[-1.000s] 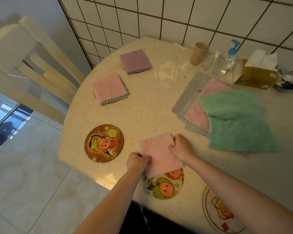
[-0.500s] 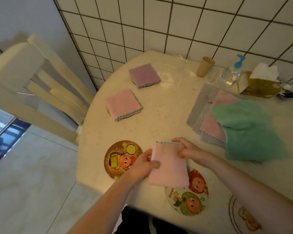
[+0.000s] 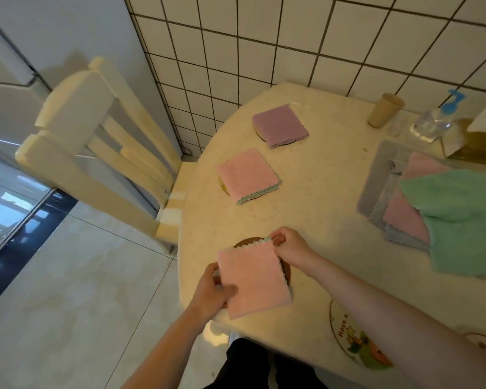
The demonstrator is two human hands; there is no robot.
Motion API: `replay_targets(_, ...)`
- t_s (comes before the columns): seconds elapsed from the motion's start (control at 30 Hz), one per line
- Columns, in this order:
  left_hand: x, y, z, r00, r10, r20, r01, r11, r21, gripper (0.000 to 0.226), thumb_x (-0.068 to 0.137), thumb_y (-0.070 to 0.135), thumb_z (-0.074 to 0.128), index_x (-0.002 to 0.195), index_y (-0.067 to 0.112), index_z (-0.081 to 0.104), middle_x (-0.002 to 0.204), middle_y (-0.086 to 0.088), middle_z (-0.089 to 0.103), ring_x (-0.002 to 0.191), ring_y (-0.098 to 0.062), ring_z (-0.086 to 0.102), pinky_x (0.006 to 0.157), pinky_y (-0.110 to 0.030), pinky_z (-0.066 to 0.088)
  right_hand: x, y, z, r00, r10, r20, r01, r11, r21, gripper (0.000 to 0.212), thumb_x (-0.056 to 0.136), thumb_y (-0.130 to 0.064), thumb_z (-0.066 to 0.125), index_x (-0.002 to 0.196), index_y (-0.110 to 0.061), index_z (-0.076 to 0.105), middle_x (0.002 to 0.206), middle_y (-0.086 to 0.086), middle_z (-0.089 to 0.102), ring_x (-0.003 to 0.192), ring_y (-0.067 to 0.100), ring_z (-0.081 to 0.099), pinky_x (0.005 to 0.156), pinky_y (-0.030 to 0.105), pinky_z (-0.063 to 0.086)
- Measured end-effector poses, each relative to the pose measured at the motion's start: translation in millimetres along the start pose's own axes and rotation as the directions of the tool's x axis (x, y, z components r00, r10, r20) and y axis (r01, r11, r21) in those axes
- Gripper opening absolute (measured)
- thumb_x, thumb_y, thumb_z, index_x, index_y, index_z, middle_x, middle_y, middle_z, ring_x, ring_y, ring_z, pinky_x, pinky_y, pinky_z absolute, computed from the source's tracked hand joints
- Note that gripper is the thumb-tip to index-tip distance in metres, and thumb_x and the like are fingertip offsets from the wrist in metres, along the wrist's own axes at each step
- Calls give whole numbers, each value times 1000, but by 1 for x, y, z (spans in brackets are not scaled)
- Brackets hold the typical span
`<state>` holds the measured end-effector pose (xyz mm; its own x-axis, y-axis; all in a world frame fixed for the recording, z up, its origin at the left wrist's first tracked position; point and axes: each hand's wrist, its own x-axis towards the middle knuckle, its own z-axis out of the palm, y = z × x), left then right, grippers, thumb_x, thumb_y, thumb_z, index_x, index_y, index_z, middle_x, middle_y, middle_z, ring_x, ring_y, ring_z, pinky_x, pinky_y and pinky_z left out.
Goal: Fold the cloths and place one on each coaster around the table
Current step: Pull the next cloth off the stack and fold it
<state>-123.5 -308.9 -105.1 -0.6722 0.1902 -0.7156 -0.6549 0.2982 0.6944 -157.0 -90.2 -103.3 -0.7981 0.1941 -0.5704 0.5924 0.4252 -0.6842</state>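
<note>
1. You are holding one folded pink cloth (image 3: 253,279) between both hands, low over the near-left edge of the counter (image 3: 320,197).
2. Your left hand (image 3: 211,290) is gripping the cloth's near-left edge, its fingers (image 3: 230,290) curled round it with the thumb lying on top.
3. Your right hand (image 3: 291,247) is pinching the far-right corner, its fingers (image 3: 278,239) closed on the scalloped hem.
4. The held cloth is covering most of one dark coaster (image 3: 249,242), whose rim is peeking out at the far side and along the right edge.
5. Two more folded cloths are lying farther back, one on each of two coasters: a second pink cloth (image 3: 247,175) and, beyond it, a purple cloth (image 3: 279,125).
6. Two bare coasters are showing near your right forearm: a picture coaster (image 3: 357,341) with cartoon fruit, and a cut-off coaster (image 3: 483,342) at the right edge.
7. A pile of unfolded cloths is sitting on the right: a green cloth (image 3: 466,220) on top, a pink sheet (image 3: 407,220) under it, and grey cloths (image 3: 382,175) beneath; I cannot tell how many grey ones.
8. At the back, one paper cup (image 3: 385,109), one pump bottle (image 3: 435,119) and one tissue box (image 3: 477,141) are standing by the tiled wall (image 3: 292,37).
9. One cream chair (image 3: 96,147) is standing at the counter's left side.
</note>
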Motion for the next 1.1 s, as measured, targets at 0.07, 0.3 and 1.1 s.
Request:
replay_targets(0.07,3,-4,0,1000,27,-6,-26,999,41,53,80,4,66,122,23,40,116,-3,56,102,-24,58,81,-48,57,3,-4,5,998,3,-60,-3,1000,3,26,81,0,49,98,-14,63,91,2,62,86,16,57,63,18,42)
replay_targets(0.3,10,-6,2,992,123,1,-122,983,139,59,76,3,64,123,31,42,116,4,60,107,-18,57,88,-48,52,6,-3,4,992,95,-84,-96,995,-8,19,82,-19,56,101,-18,59,94,-3,59,85,12,56,67,23,43)
replay_targets(1.1,15,1,4,964,264,-36,-160,683,713,80,83,44,64,147,38,16,121,0,28,84,-18,51,74,-28,46,20,8,5,977,-137,-166,78,944,-320,17,92,-15,54,109,-11,55,106,5,61,92,17,57,79,28,47)
